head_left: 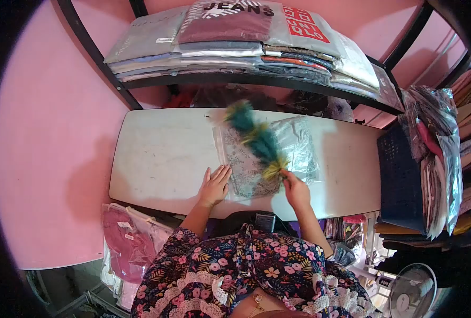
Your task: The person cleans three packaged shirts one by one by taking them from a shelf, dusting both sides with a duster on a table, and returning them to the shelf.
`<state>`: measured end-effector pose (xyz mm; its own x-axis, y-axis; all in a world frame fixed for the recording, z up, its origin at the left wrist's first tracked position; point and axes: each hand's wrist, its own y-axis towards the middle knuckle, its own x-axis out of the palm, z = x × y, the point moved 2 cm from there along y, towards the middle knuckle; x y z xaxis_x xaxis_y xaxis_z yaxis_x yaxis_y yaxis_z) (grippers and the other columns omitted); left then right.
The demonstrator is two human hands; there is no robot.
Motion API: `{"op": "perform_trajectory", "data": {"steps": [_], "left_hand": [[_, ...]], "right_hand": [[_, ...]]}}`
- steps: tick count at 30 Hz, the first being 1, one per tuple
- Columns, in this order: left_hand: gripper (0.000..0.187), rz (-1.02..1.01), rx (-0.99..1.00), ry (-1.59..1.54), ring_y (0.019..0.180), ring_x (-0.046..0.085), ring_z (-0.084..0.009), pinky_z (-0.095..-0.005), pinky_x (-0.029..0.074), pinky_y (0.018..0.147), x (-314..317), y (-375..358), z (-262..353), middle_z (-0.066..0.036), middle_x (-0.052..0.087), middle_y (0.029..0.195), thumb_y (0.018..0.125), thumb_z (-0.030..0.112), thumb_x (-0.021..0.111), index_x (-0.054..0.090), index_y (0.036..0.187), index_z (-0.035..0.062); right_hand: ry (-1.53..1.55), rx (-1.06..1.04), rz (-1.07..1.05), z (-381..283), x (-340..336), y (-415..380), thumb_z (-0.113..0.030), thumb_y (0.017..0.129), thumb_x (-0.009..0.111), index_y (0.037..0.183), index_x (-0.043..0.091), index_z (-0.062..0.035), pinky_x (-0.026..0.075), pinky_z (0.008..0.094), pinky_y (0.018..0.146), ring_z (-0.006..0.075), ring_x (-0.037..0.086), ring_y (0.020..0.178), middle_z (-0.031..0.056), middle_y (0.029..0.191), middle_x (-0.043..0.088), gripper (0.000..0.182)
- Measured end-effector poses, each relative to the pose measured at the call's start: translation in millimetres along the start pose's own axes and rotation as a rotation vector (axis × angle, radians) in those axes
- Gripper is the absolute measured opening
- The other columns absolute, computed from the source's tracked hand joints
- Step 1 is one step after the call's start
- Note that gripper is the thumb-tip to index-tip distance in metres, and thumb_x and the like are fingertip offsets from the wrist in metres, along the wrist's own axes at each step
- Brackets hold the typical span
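My right hand (295, 186) grips the near end of a fluffy green and yellow duster (262, 144), whose far end is blurred by motion. Beneath the duster, a clear plastic bag (300, 146) with a grey patterned folded cloth (246, 177) inside lies flat on the white table (161, 153). My left hand (214, 185) rests palm down with fingers extended at the left edge of that bag. Part of the bag and cloth is hidden behind the duster.
Above the table's far side, a black-framed shelf holds stacks of bagged folded clothes (225, 32). A dark blue basket (399, 175) with bagged garments stands at the right end. Bagged pink clothing (123, 238) hangs at the lower left, and a fan (413, 294) is at lower right.
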<state>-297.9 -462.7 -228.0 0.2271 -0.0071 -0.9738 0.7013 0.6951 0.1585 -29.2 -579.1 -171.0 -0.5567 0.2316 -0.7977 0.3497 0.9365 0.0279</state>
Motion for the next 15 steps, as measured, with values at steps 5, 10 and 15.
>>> {"op": "perform_trajectory", "data": {"steps": [5,10,15], "left_hand": [[0.056,-0.013,-0.006,-0.01,0.133,0.032,-0.0158,-0.0537,0.018,0.109,-2.0,1.0,0.7,-0.001,0.037,0.144,0.08,0.019,0.051,0.042,0.135,0.0136],[0.056,-0.019,-0.008,-0.014,0.134,0.031,-0.0155,-0.0536,0.017,0.109,-0.4,0.8,0.4,-0.001,0.037,0.143,0.08,0.019,0.051,0.042,0.135,0.0138],[0.056,-0.013,-0.006,-0.019,0.133,0.032,-0.0166,-0.0521,0.016,0.11,-0.2,1.3,1.2,-0.002,0.037,0.144,0.08,0.016,0.05,0.042,0.135,0.0119]], "right_hand": [[-0.058,0.144,0.091,16.3,-13.8,3.3,-0.017,0.085,0.056,0.117,0.054,-0.0225,0.049,0.0495,0.062,0.0398,0.062,0.073,0.02,0.082,0.064,0.032],[0.015,0.05,0.083,20.8,7.1,-9.1,-0.018,0.085,0.057,0.117,0.055,-0.0216,0.049,0.0501,0.063,0.0403,0.061,0.073,0.0197,0.082,0.063,0.032],[0.043,0.05,0.114,19.1,4.4,-21.3,-0.019,0.085,0.057,0.115,0.056,-0.0231,0.049,0.0495,0.063,0.0393,0.062,0.074,0.018,0.084,0.063,0.03]]}}
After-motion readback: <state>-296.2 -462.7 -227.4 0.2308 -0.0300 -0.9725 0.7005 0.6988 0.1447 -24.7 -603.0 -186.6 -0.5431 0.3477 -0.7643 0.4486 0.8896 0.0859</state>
